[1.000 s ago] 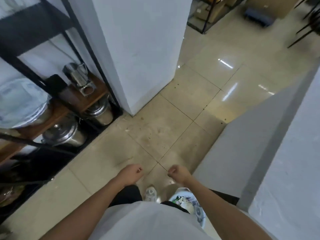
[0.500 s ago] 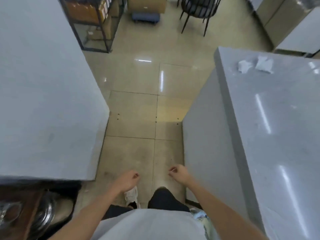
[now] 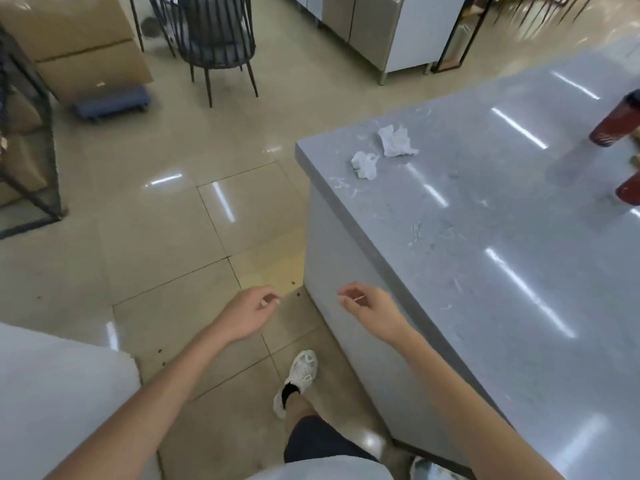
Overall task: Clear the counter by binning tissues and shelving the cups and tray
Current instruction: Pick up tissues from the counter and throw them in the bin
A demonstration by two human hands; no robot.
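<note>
Two crumpled white tissues lie near the far corner of the grey counter (image 3: 485,258): a small one (image 3: 364,164) and a larger one (image 3: 397,141) just behind it. Two dark red cups stand at the right edge of the view, one upright (image 3: 616,121) and one cut off by the frame (image 3: 628,190). My left hand (image 3: 251,311) hangs over the floor with fingers loosely curled and nothing in it. My right hand (image 3: 372,306) hovers beside the counter's near side, fingers loosely curled, holding nothing. Both hands are well short of the tissues.
A tiled aisle runs between the counter and a white block (image 3: 62,393) at lower left. Black chairs (image 3: 214,39), cardboard boxes (image 3: 79,43) and a blue dolly (image 3: 110,102) stand at the back. A black wire rack (image 3: 31,161) is on the left.
The view has swung right from the shelf with metal pots to the counter. The tissues and red cups have come into view, closer than half a second ago. Both hands stay empty.
</note>
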